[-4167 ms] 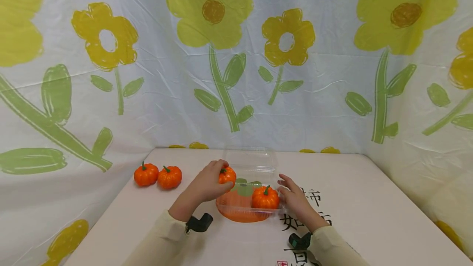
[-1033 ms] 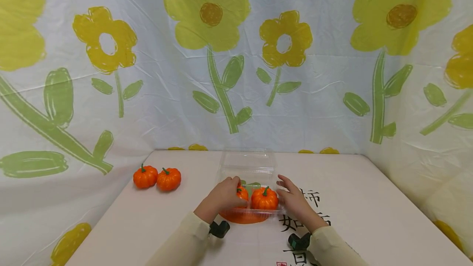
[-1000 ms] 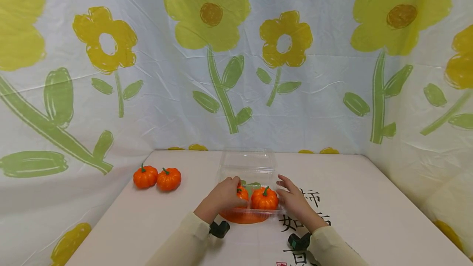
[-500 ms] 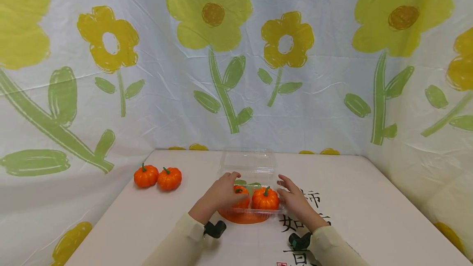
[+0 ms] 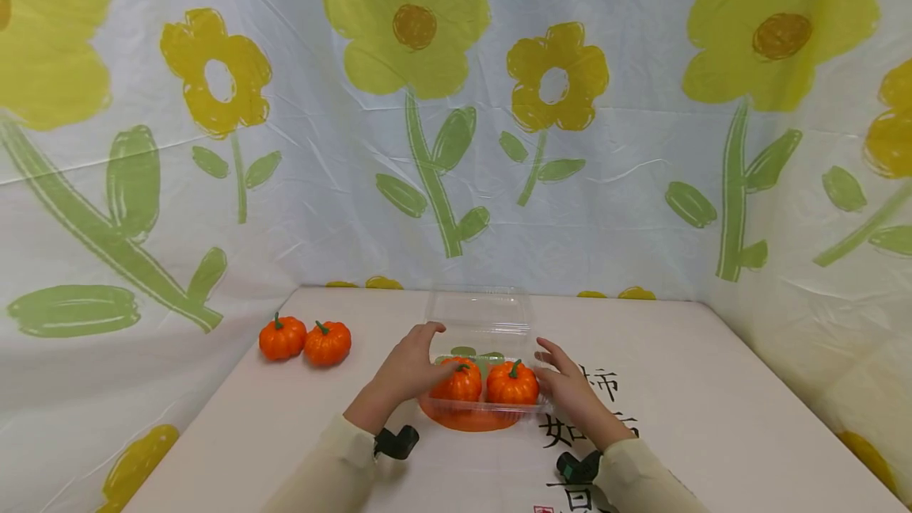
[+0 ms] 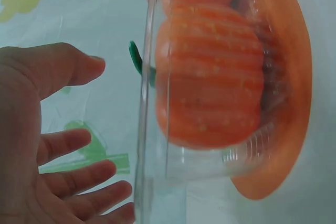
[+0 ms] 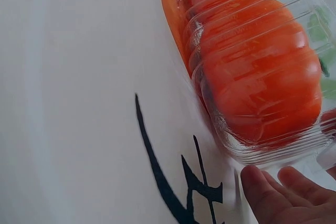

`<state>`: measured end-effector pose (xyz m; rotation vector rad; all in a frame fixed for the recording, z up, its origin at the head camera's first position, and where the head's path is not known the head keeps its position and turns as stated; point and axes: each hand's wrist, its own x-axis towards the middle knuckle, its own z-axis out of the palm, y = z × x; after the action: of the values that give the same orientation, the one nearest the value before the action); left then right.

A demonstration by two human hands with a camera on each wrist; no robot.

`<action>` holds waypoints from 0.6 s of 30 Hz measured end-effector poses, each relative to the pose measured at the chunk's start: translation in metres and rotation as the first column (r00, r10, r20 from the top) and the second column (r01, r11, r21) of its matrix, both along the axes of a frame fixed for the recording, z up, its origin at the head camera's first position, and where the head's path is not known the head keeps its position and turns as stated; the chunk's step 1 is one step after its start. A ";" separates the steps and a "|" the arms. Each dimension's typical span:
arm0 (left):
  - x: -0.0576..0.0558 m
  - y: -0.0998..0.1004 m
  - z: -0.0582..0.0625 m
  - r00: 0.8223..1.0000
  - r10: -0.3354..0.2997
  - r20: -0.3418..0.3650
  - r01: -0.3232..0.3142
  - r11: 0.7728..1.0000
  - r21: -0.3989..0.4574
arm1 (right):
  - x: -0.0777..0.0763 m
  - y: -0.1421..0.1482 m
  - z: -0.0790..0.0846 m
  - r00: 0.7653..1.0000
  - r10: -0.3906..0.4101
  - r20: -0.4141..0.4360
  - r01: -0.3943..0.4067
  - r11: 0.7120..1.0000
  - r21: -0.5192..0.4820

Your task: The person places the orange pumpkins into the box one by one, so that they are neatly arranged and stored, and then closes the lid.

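Two small orange pumpkins with green stems, the left pumpkin (image 5: pixel 461 385) and the right pumpkin (image 5: pixel 512 383), sit side by side in a clear plastic container (image 5: pixel 530 408). Its see-through lid (image 5: pixel 477 309) lies folded back behind it. At the container's left side, my left hand (image 5: pixel 406 366) holds nothing, its thumb and fingers spread apart; the left wrist view shows this hand (image 6: pixel 21 129) away from the pumpkin's stem. My right hand (image 5: pixel 568 388) is at the container's right end with loosely bent fingers, and in the right wrist view its fingertips are right at the plastic wall.
Two more pumpkins stand together at the table's back left, one pumpkin (image 5: pixel 283 338) beside another pumpkin (image 5: pixel 328 343). Black brush characters (image 5: pixel 602 383) and an orange print (image 5: pixel 470 420) mark the pale tablecloth (image 5: pixel 698 418). A flowered curtain (image 5: pixel 627 212) hangs around the table.
The left hand lowered a pumpkin into the container's left half, let go of it, and drew back to the left with its fingers spreading. The right hand has stayed at the container's right end.
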<state>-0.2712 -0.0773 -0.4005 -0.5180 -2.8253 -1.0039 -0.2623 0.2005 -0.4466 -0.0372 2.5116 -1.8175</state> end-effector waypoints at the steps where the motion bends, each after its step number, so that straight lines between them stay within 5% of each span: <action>1: 0.000 -0.001 0.000 1.000 0.009 -0.005 -0.009 1.000 0.002 | 0.001 0.000 0.001 1.000 0.000 0.000 0.000 1.000 -0.002; 18: -0.002 -0.032 -0.010 0.974 0.211 -0.084 -0.210 0.977 0.014 | 0.002 -0.001 0.001 1.000 0.003 -0.003 -0.003 1.000 -0.004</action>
<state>-0.2736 -0.1097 -0.4109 -0.2464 -2.7298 -0.9251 -0.2603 0.1997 -0.4459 -0.0439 2.5087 -1.8227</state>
